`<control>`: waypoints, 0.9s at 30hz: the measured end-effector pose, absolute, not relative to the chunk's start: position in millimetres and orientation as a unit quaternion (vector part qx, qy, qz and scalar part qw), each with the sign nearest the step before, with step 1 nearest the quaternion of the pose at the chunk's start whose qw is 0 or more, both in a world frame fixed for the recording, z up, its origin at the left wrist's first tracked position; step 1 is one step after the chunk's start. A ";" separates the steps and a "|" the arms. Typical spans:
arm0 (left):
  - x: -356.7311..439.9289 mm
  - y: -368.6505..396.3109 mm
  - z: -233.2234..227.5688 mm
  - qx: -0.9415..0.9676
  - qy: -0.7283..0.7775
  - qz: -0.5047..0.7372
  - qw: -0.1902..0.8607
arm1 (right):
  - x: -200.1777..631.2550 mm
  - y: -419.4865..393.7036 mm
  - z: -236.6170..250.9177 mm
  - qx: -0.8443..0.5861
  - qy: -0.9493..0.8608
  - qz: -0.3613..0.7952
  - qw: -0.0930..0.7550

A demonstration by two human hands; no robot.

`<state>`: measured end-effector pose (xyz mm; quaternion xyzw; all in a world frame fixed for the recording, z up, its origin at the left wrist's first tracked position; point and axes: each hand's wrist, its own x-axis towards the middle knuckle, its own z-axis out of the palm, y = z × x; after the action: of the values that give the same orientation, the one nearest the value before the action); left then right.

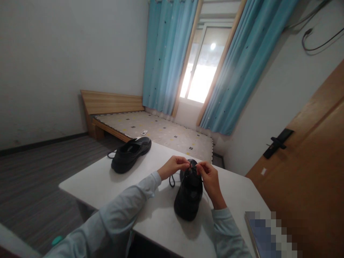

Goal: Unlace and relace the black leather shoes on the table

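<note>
Black shoe (189, 195) sits on the white worktop (113, 182), near its middle, w/ heel toward the person. Left hand (173, 166) and right hand (209, 177) meet over the shoe's far end, each w/ a narrow grip pinched on the black lace (172, 181); a loop of lace hangs off the left side. Second black shoe (130, 154) lies well apart at the worktop's far left edge, lace trailing. Behind: bed (161, 130), blue curtains (166, 53), window (201, 68). Wooden door (309, 161) at right.
</note>
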<state>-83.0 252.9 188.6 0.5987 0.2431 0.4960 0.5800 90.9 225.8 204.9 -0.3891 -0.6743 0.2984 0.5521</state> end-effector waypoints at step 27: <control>-83.0 250.3 190.0 0.655 0.282 0.439 0.547 | 83.8 220.0 208.8 -0.412 -0.699 0.260 0.523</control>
<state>-83.0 250.3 190.0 0.6547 0.2823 0.4389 0.5469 83.8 220.0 208.8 -0.4118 -0.6993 0.2597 0.5235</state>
